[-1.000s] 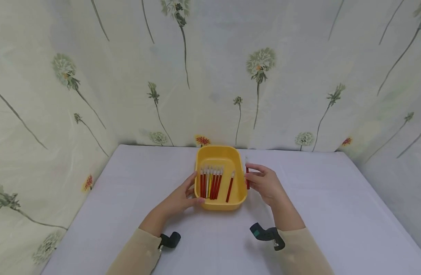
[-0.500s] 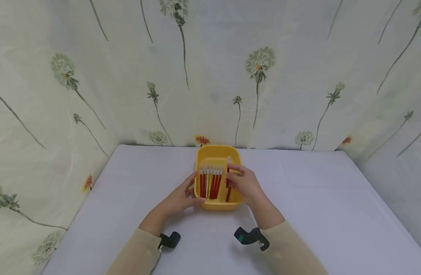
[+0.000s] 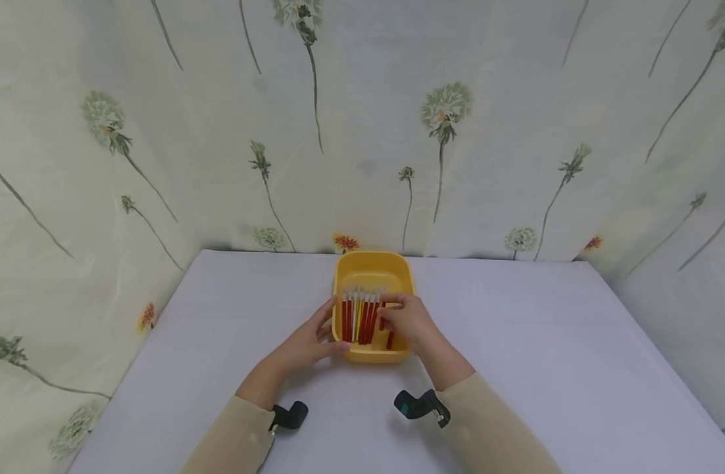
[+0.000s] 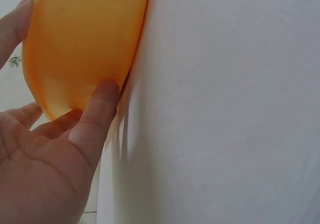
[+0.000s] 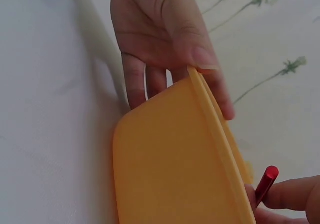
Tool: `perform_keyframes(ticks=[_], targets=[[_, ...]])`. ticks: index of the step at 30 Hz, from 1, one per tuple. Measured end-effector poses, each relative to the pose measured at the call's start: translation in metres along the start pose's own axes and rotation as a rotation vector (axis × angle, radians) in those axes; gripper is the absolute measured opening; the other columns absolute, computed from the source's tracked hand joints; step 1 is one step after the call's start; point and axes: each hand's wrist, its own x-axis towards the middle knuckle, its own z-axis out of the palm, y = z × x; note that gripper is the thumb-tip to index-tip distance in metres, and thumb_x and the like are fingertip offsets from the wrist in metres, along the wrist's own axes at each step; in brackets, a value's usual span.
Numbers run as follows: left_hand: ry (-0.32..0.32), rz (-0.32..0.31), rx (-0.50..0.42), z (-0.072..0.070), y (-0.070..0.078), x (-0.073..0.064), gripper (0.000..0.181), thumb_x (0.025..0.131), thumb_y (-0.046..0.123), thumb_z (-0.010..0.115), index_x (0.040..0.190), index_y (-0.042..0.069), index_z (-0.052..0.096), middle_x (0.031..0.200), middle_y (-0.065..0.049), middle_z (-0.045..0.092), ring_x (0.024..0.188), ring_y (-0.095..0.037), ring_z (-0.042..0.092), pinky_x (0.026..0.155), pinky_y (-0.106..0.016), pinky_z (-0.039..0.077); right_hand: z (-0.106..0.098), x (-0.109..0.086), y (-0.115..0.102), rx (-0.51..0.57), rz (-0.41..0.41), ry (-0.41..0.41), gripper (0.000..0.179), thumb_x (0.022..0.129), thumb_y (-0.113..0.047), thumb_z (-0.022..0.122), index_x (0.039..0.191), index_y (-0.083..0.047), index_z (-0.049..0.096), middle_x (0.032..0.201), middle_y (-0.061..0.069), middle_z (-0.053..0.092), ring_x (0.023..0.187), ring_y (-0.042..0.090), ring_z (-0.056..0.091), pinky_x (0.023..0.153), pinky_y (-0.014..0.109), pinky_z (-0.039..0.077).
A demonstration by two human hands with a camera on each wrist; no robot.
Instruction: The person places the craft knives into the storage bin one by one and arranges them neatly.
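A yellow tray (image 3: 374, 355) holds a row of slim sticks (image 3: 356, 322), mostly red with one white and one yellow, all with whitish tips at the far end. My left hand (image 3: 306, 339) grips the tray's near left corner; in the left wrist view its fingers (image 4: 100, 106) lie against the outer wall. Over the right half of the tray, my right hand (image 3: 410, 322) pinches a red stick (image 5: 267, 184) between thumb and fingers, beside the row. Another red stick (image 3: 390, 340) lies in the tray, partly hidden under this hand.
A white cloth (image 3: 516, 329) covers the table, and the tray stands near its back edge. Behind rises a pale backdrop (image 3: 350, 131) printed with dandelions. A dark wrist camera (image 3: 418, 404) sits at the right sleeve, another wrist camera (image 3: 291, 415) at the left.
My right hand has moved left with the red stick, from outside the tray's right rim to over its inside, close by the row. My left hand has kept its grip on the tray.
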Motion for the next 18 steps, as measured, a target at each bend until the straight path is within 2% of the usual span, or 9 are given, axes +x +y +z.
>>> perform_keyframes(ticks=[9, 13, 18], targets=[[0.019, -0.010, 0.028, 0.001, 0.001, -0.002, 0.101, 0.086, 0.034, 0.080, 0.162, 0.030, 0.014, 0.167, -0.006, 0.017, 0.145, -0.035, 0.035, 0.114, -0.052, 0.034, 0.007, 0.003, -0.002, -0.115, 0.016, 0.029, 0.037, 0.099, -0.006, 0.061, 0.135, 0.003, 0.056, 0.118, 0.019, 0.063, 0.088, 0.023, 0.064, 0.081, 0.033, 0.057], [0.015, -0.003, 0.011, 0.001, 0.001, -0.001, 0.101, 0.086, 0.032, 0.080, 0.162, 0.029, 0.014, 0.167, -0.007, 0.016, 0.145, -0.035, 0.035, 0.114, -0.051, 0.034, 0.010, 0.004, -0.001, -0.155, 0.015, 0.046, 0.035, 0.099, -0.006, 0.061, 0.133, 0.003, 0.057, 0.112, 0.019, 0.064, 0.087, 0.023, 0.063, 0.074, 0.031, 0.055], [0.016, 0.000, -0.012, 0.001, 0.000, -0.001, 0.100, 0.086, 0.029, 0.080, 0.162, 0.030, 0.015, 0.167, -0.007, 0.015, 0.145, -0.035, 0.034, 0.114, -0.050, 0.035, 0.014, 0.006, 0.000, -0.220, -0.007, 0.055, 0.033, 0.099, -0.005, 0.060, 0.131, 0.004, 0.057, 0.101, 0.018, 0.065, 0.076, 0.020, 0.059, 0.063, 0.027, 0.050]])
